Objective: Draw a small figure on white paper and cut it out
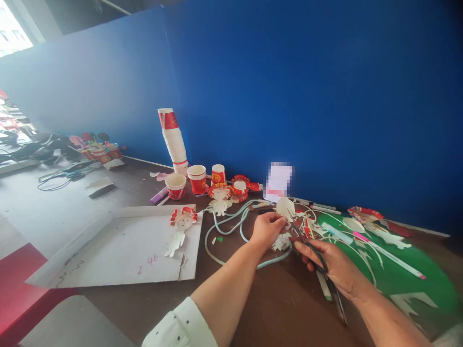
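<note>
My left hand (268, 229) pinches a white paper cut-out (285, 208) with a rounded top. In my right hand (334, 265) is a pair of scissors (319, 260), its blades pointing up at the paper; whether they touch it I cannot tell. Beneath my hands lie white paper scraps (281, 242) and a looped pale blue cable (213, 253). A thin dark pointed item (340, 308) shows under my right wrist. Paper figures with red fringed heads lie around: one figure (177, 238) on the white box lid (119, 260), another (220, 200) by the cups, a third (383, 226) at the right.
A tall stack of paper cups (174, 140) leans near the blue partition (307, 96), with red and white cups (197, 179) before it. A green mat (415, 260) at the right bears a pink marker (390, 255) and cut strips. Cups of tools (103, 152) stand far left.
</note>
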A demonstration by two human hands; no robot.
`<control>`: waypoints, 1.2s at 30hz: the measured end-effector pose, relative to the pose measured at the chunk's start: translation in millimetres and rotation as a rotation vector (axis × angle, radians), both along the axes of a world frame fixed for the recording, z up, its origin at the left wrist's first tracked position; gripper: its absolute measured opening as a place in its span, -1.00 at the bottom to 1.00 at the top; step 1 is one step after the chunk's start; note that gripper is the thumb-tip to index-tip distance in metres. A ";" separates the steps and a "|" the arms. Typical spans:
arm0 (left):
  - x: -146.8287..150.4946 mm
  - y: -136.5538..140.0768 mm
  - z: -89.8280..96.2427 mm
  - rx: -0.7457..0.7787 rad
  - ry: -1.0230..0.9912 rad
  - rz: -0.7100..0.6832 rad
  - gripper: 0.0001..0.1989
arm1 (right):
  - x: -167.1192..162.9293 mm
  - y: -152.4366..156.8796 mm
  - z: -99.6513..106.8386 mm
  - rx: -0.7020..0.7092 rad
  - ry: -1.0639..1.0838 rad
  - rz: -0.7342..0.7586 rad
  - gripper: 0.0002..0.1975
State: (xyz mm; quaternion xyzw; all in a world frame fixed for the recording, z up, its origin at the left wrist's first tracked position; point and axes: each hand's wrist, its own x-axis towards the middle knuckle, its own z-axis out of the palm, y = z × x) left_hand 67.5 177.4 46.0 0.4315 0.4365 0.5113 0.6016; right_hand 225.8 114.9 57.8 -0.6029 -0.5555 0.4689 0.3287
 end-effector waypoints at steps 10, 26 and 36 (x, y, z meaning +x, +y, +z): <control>0.8 0.5 -2.4 0.005 -0.012 -0.015 -0.88 | -0.5 0.7 0.6 -0.010 0.024 -0.002 -0.57; 0.5 1.0 -3.9 -0.004 -0.034 -0.028 -0.89 | -3.3 -1.8 4.3 -0.055 0.063 -0.007 -0.62; 2.8 3.4 -8.8 -0.021 -0.128 -0.045 -0.90 | 0.8 0.6 1.1 -0.033 0.019 0.044 -0.61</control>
